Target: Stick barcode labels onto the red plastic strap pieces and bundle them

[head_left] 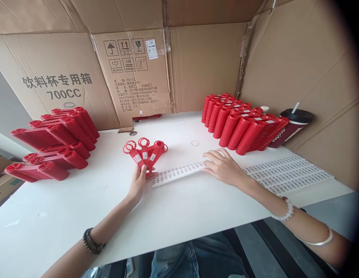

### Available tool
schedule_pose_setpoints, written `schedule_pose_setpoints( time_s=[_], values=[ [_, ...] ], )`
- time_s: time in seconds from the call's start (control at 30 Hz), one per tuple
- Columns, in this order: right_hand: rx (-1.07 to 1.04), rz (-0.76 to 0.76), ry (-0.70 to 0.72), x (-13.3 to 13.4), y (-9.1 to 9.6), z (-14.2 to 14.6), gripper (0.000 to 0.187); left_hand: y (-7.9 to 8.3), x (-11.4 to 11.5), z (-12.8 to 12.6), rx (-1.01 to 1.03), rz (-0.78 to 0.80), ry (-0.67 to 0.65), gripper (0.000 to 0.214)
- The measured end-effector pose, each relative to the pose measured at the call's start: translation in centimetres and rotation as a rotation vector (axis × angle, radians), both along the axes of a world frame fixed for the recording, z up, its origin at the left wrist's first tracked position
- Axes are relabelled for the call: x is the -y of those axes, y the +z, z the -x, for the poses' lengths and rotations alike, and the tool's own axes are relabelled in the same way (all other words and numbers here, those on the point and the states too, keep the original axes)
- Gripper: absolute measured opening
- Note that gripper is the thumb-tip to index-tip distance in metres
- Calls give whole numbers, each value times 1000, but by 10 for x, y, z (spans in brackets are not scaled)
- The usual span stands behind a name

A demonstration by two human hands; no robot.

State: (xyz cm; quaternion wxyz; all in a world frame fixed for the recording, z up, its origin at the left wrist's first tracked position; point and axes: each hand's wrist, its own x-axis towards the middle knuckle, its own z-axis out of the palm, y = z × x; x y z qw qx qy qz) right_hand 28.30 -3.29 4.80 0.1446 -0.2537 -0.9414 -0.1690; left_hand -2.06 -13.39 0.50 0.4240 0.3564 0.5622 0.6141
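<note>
My left hand (pixel 138 183) is closed around the narrow ends of several flat red plastic pieces (pixel 145 155), spread like a fan. Each piece has a ring at its far end, and small white labels show on their faces. A white strip of printed labels (pixel 179 172) runs from beside my left hand across to my right hand (pixel 222 166). The fingers of my right hand are bent and closed at the strip's right end; the thumb is mostly hidden.
Stacked red pieces stand at left (pixel 72 131) and right (pixel 240 123). A dark lidded cup with a straw (pixel 292 125) stands by the right stacks. Label sheets (pixel 289 173) lie under my right forearm. A rubber band (pixel 194 143) is mid-table. Cardboard walls (pixel 208 65) enclose the back.
</note>
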Motion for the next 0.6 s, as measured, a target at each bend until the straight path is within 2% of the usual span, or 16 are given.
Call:
schedule_pose_setpoints(
  time_s=[0.1,0.2,0.27,0.4,0.5,0.6],
  values=[
    [-32,-64,-27,5,7,36,20,1,3,-2,16,13,-27,42],
    [-45,-23,26,18,7,77,20,2,5,-4,56,34,-38,39],
    [-57,89,127,27,4,103,16,3,5,-5,150,68,-37,36],
    [-112,432,375,42,-12,145,9,3,5,-4,344,74,-35,26],
    [-157,594,390,45,-27,164,13,5,5,0,355,55,8,25],
    [-190,622,383,43,-40,168,23,9,5,3,232,22,54,30]
  ],
)
